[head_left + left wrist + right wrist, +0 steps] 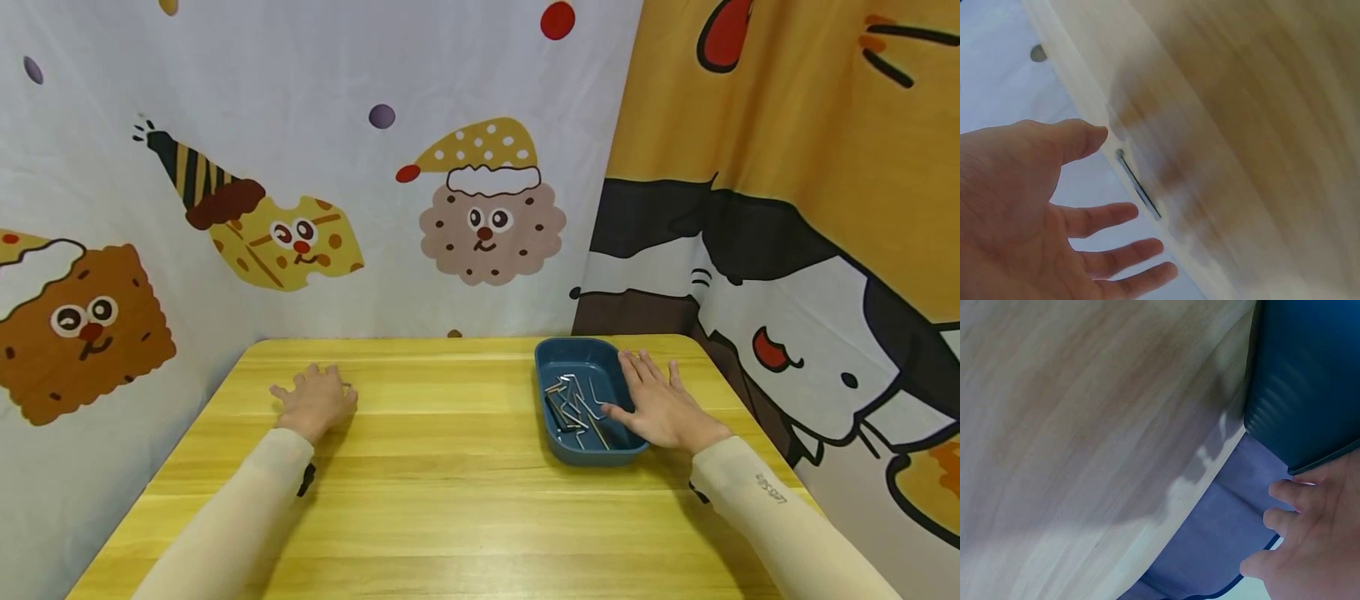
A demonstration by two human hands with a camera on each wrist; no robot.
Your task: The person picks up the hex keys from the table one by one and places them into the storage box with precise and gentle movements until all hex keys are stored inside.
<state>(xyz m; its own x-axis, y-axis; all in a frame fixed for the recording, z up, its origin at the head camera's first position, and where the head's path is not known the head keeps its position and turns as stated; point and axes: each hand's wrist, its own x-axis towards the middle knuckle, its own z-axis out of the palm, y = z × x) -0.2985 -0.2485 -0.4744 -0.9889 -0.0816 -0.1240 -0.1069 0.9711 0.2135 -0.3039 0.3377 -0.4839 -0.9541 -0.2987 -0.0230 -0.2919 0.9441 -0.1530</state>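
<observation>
Over the left part of the table, my left hand (317, 402) hovers with its fingers spread and holds nothing. Beneath it lies a thin metal rod (1138, 184) with a knobbed end, between thumb and fingers in the left wrist view. On the right stands a blue plastic bin (581, 457) with several L-shaped hex keys (573, 408) inside, silver, dark and gold-coloured. My right hand (663, 408) rests at the bin's right rim, fingers extended and thumb reaching over the inside. In the right wrist view its fingers (1285, 520) show beside the bin's outer wall.
The yellow wood-grain table (420, 517) ends at a printed curtain (315, 108) behind it. More curtain (810, 275) hangs close along the right edge.
</observation>
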